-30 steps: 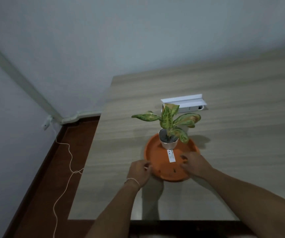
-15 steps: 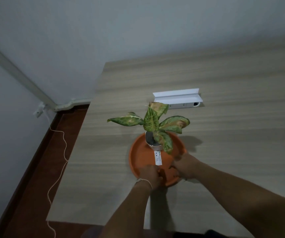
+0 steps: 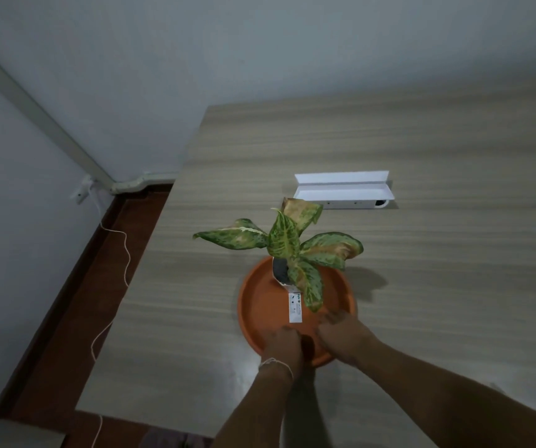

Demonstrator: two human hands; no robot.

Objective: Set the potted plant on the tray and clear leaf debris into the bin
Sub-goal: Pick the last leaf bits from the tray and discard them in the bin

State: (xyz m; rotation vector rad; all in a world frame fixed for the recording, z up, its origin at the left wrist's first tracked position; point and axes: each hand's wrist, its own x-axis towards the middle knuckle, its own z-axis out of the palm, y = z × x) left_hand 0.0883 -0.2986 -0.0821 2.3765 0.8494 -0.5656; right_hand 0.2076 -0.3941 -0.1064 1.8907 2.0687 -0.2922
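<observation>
The potted plant [image 3: 287,247], with mottled green and brown leaves in a small white pot [image 3: 280,270], stands on the far part of the round orange tray [image 3: 260,305]. A white label [image 3: 295,308] hangs from the pot onto the tray floor. My left hand [image 3: 284,345] and my right hand [image 3: 341,334] are both inside the tray at its near edge, close together, fingertips down on the tray floor. A small dark patch [image 3: 307,345] lies between them; whether it is debris or shadow is unclear. No bin is in view.
The tray sits on a wooden table [image 3: 438,286] near its front left part. A long white open box [image 3: 342,189] lies behind the plant. The table's left edge drops to a brown floor with a white cable [image 3: 121,253] and a wall socket [image 3: 80,192].
Both hands came off the tray's outer rim and moved inward onto the near part of the tray floor, closer together. The plant and tray stay in place on the table.
</observation>
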